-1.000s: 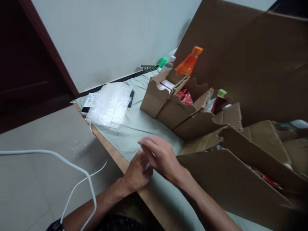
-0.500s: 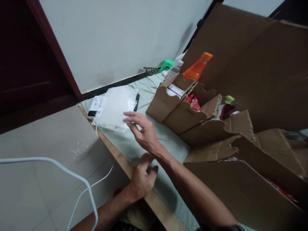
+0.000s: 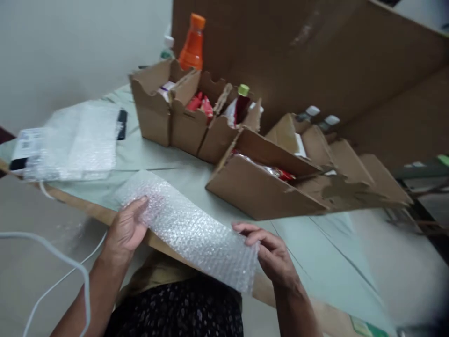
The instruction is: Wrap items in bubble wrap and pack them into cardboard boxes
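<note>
A clear strip of bubble wrap (image 3: 196, 234) stretches between my two hands over the table's front edge. My left hand (image 3: 128, 227) grips its left end, with the thumb on top and the other fingers hidden underneath. At the lower right end, my right hand (image 3: 271, 252) holds the strip near its corner between thumb and fingers. Whether the strip is a single sheet or a flat bag I cannot tell. To the left lies a pile of bubble wrap (image 3: 80, 140), apart from both hands.
Several cardboard bins (image 3: 152, 112) line the green-covered table (image 3: 182, 175), holding packets and bottles. An orange bottle (image 3: 192, 44) stands at the back. A white device (image 3: 28, 142) and a black object (image 3: 121, 125) flank the pile. A white cable (image 3: 82, 271) hangs at lower left.
My view has turned right. Both hands, empty before, now hold a strip of bubble wrap in front of me. The right hand has moved right, away from the pile.
</note>
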`<state>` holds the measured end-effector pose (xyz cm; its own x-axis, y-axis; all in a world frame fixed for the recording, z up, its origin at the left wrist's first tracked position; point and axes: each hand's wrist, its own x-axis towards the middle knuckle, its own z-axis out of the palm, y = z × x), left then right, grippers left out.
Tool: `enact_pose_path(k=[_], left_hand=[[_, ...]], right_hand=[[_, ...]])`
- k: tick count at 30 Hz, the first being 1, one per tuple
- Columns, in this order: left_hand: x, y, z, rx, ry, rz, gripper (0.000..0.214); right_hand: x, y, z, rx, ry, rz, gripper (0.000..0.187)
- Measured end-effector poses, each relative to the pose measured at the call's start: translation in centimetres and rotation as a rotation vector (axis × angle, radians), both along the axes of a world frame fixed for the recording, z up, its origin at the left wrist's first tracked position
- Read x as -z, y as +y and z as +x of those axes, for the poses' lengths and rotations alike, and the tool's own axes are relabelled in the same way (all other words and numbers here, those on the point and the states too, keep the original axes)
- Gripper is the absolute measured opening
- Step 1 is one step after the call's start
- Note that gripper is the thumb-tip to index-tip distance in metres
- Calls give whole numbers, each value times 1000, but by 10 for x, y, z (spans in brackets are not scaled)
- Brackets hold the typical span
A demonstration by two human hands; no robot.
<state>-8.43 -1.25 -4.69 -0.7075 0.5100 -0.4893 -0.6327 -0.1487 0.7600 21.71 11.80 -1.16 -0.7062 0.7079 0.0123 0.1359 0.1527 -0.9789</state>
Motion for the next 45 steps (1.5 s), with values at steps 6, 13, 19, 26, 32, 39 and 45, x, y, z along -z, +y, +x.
enact_pose_path(k=[6, 13, 19, 26, 32, 39, 45], left_hand=[[-6, 16, 43, 87, 200, -14, 35], [-2, -5, 33, -143, 844, -269, 68], [-17, 65, 59, 241, 1040, -116, 88], [-8, 101, 83, 456, 932, -63, 68], [-9, 101, 80, 432, 996, 3, 75], [13, 38, 46, 489, 1445, -358, 52], [32, 21, 11, 496, 1708, -789, 46]], right_hand=[[17, 13, 70, 196, -4, 107, 22], [24, 30, 113, 587, -305, 355, 33], [14, 56, 77, 418, -220, 343, 57], [13, 77, 45, 394, -310, 408, 30], [22, 93, 33, 378, -201, 374, 35], [30, 49, 92, 360, -353, 579, 28], [40, 44, 79, 173, -664, 705, 31]])
